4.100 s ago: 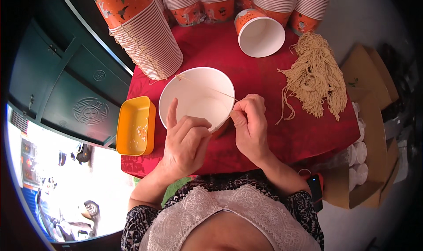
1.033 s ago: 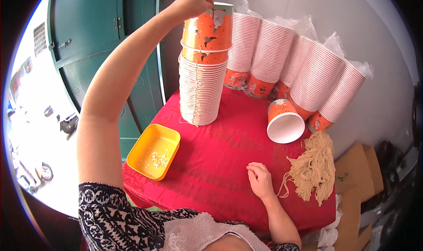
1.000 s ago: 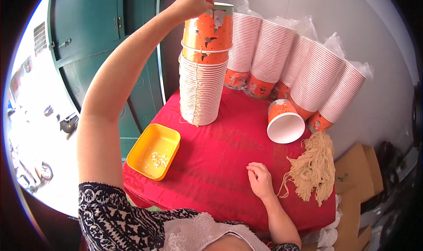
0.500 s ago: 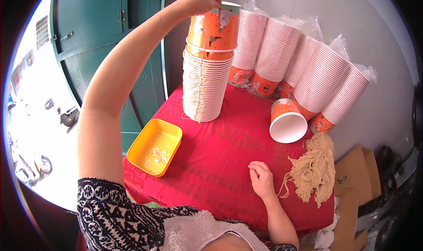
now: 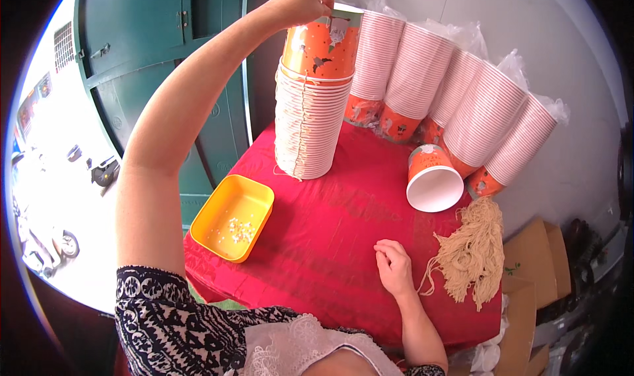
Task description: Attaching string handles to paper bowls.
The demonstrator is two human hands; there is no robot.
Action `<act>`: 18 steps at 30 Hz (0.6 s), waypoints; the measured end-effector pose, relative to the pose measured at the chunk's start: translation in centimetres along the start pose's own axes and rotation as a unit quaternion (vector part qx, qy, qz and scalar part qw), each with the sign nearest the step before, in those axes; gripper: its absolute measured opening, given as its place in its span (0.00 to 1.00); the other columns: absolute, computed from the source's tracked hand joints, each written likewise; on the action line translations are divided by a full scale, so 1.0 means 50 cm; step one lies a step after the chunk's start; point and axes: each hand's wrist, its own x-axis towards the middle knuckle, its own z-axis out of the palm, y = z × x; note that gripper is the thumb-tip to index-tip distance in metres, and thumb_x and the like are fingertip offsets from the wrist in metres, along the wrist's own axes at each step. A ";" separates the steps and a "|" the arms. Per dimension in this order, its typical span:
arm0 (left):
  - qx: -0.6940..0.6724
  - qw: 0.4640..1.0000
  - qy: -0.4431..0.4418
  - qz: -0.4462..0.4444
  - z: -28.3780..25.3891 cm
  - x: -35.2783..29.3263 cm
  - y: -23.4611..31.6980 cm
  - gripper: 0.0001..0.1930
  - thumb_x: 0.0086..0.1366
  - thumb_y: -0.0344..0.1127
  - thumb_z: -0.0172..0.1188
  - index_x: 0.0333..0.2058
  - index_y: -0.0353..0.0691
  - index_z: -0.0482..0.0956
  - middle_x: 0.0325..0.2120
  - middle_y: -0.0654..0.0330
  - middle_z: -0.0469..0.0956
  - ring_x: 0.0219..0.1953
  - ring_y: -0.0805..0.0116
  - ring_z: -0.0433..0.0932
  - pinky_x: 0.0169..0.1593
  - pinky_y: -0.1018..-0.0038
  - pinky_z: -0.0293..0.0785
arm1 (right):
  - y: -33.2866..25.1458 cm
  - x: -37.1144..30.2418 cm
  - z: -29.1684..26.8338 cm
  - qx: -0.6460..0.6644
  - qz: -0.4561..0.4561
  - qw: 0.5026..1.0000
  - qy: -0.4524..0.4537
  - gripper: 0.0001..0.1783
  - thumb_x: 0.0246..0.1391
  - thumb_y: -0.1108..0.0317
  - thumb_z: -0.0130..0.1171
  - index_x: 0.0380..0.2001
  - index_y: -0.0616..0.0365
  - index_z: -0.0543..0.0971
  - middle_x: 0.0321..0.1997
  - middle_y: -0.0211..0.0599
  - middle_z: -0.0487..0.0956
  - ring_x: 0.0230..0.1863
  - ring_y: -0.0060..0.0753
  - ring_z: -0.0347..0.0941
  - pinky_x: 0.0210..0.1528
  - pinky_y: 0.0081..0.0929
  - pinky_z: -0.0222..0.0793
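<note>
At the top of a tall stack of upside-down paper buckets (image 5: 307, 128), my left hand (image 5: 308, 0) pinches the upper edge of an orange paper bucket (image 5: 320, 51) with bat and ghost prints. The bucket is bottom up and sits over the stack. Cords hang down the side of the stack's white rims. My right hand (image 5: 395, 267) rests on the red cloth (image 5: 330, 244) with fingers curled together, and no object shows in it. Beside it lies a bundle of beige cords (image 5: 472, 254). A single orange bucket (image 5: 432, 181) lies on its side, its white mouth facing me.
A yellow tray (image 5: 198, 227) with small white bits stands at the left of the table. Several plastic-wrapped bucket stacks (image 5: 416, 72) lean along the wall. Cardboard boxes (image 5: 535, 263) stand at the right, and a green metal door (image 5: 142, 59) is at the left.
The orange bucket in my left hand has come down further over the stack, closing the gap between its rim and those below. My right hand stays in place on the cloth.
</note>
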 end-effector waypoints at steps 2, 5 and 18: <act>0.007 1.000 -0.007 -0.002 -0.004 -0.001 0.011 0.07 0.62 0.32 0.66 0.36 0.36 0.84 0.30 0.52 0.84 0.32 0.59 0.83 0.39 0.64 0.80 | 0.001 0.000 -0.001 0.002 0.001 1.000 0.001 0.07 0.54 0.77 0.60 0.37 0.66 0.82 0.45 0.48 0.81 0.47 0.48 0.78 0.51 0.37 0.74; 0.009 1.000 -0.004 0.002 -0.003 -0.007 0.012 0.07 0.62 0.32 0.66 0.35 0.35 0.84 0.29 0.52 0.83 0.32 0.59 0.83 0.38 0.64 0.80 | -0.003 0.000 -0.003 0.001 0.003 1.000 -0.002 0.07 0.55 0.77 0.60 0.37 0.66 0.82 0.45 0.48 0.81 0.47 0.48 0.78 0.51 0.37 0.74; 0.025 0.985 0.147 0.083 0.040 -0.068 0.023 0.05 0.62 0.26 0.58 0.33 0.33 0.82 0.31 0.53 0.76 0.33 0.55 0.80 0.38 0.63 0.77 | -0.010 -0.001 0.000 -0.013 -0.032 0.999 0.011 0.07 0.55 0.79 0.60 0.38 0.66 0.82 0.45 0.46 0.81 0.42 0.42 0.78 0.42 0.31 0.74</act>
